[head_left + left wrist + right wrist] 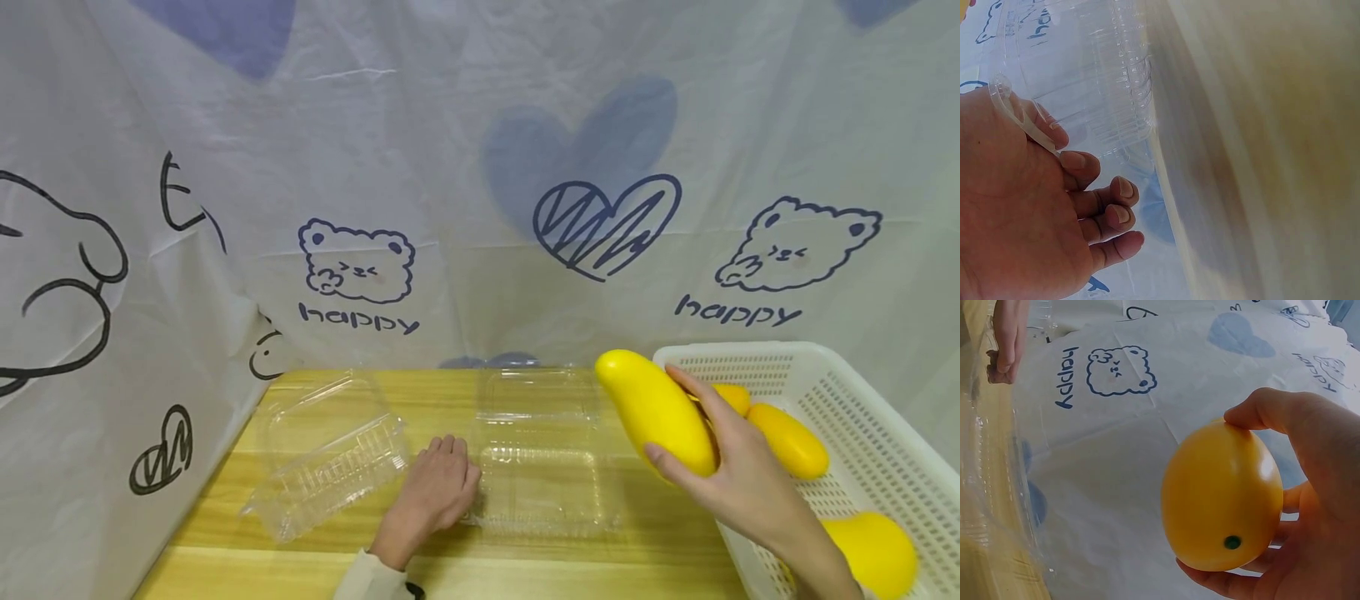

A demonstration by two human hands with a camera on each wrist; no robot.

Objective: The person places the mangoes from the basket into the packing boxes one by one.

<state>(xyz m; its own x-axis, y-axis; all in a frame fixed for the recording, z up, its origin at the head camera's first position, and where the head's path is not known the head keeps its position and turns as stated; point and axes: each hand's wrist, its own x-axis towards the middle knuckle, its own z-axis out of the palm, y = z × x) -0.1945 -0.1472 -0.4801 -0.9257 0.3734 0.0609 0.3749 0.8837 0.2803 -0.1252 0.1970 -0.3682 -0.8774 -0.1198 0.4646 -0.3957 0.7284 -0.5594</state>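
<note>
My right hand (757, 479) grips a yellow mango (652, 408) near the basket's left side, raised above the table. The right wrist view shows the same mango (1219, 494) end-on, with a green dot on it and fingers and thumb around it. Lower left of it, an open clear plastic clamshell box (540, 492) lies on the table, its lid folded back. My left hand (442, 483) is at that box's left edge. In the left wrist view, its thumb and index finger pinch the rim of a clear box (1104, 81); the other fingers are loosely bent.
A second open clear clamshell box (337, 475) lies at an angle on the left of the wooden table (465, 575). On the right stands a white perforated basket (892, 433) with more mangoes (787, 442) inside. A printed white cloth (465, 167) hangs behind and to the left.
</note>
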